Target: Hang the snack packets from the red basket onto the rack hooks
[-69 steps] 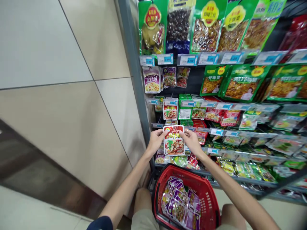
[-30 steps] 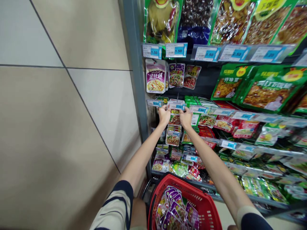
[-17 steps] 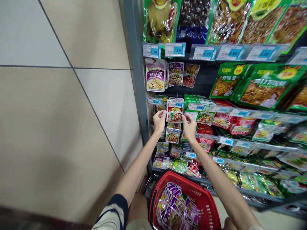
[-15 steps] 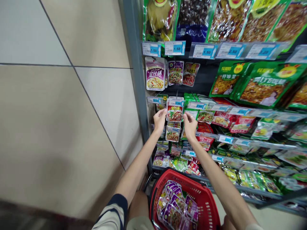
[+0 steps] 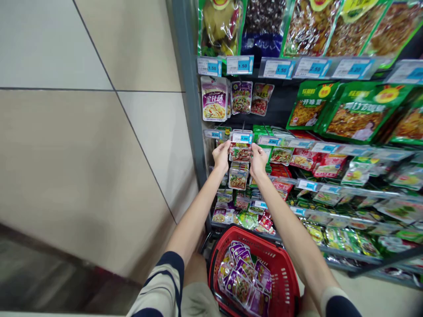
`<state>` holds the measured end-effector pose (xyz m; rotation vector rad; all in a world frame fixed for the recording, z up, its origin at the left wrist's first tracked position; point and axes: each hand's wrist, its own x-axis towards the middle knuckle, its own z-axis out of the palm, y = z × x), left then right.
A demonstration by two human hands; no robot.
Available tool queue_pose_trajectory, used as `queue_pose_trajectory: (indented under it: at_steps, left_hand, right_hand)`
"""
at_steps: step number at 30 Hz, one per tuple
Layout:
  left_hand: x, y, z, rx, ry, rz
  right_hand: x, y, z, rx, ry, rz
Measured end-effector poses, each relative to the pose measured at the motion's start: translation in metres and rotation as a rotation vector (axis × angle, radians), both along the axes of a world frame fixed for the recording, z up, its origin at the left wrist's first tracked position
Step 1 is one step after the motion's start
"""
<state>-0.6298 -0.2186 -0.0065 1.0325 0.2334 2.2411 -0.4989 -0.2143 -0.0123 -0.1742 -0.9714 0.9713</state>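
Note:
A small red-and-white food packet (image 5: 240, 154) hangs on a shelf hook, partly behind a price tag (image 5: 242, 138). My left hand (image 5: 221, 155) pinches its left edge, fingers closed. On the opposite edge, my right hand (image 5: 258, 157) has thumb and fingers closed on the same packet. Similar packets (image 5: 238, 178) hang one row lower. Below my arms stands a red shopping basket (image 5: 279, 281) holding several purple-and-white packets (image 5: 243, 277).
Purple packets (image 5: 214, 100) hang above my hands, and large green pouches (image 5: 355, 112) hang to the right. A grey shelf upright (image 5: 187, 88) borders the rack. Light floor tiles (image 5: 82, 167) lie to the left.
My right hand has closed in on the packet's right edge. Both hands sit slightly higher in the picture, and the view has shifted a little.

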Motion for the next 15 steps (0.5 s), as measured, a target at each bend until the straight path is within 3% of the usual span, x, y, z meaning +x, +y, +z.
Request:
queue_pose_trajectory:
  at_steps: [2, 3, 5, 7, 10, 12, 13, 14, 15]
  left_hand:
    - [-0.001, -0.007, -0.006, -0.03, 0.018, 0.019]
    - [-0.001, -0.012, -0.018, -0.036, 0.038, 0.034]
    - [-0.001, -0.022, -0.065, -0.042, 0.101, 0.09]
    - [0.0, -0.041, -0.149, -0.101, 0.178, 0.182]
    - [0.007, -0.096, -0.319, -0.432, 0.309, 0.295]
    - [0.012, -0.142, -0.431, -0.702, 0.48, 0.25]
    - [0.014, -0.165, -0.478, -0.792, 0.546, 0.242]
    - [0.015, -0.187, -0.516, -0.858, 0.604, 0.261]
    - [0.016, -0.208, -0.543, -0.892, 0.691, 0.276]
  right_hand:
    - [0.007, -0.005, -0.01, -0.008, -0.036, -0.017]
    - [0.013, -0.007, -0.024, 0.0, -0.063, -0.034]
    - [0.033, -0.014, -0.077, 0.034, -0.153, -0.093]
    - [0.063, -0.03, -0.167, 0.025, -0.308, -0.161]
    - [0.125, -0.079, -0.347, -0.263, -0.612, -0.213]
    - [0.17, -0.12, -0.467, -0.514, -0.792, -0.243]
    - [0.191, -0.142, -0.516, -0.607, -0.834, -0.263]
    - [0.21, -0.162, -0.556, -0.688, -0.864, -0.287]
    - [0.224, -0.181, -0.585, -0.754, -0.884, -0.319]
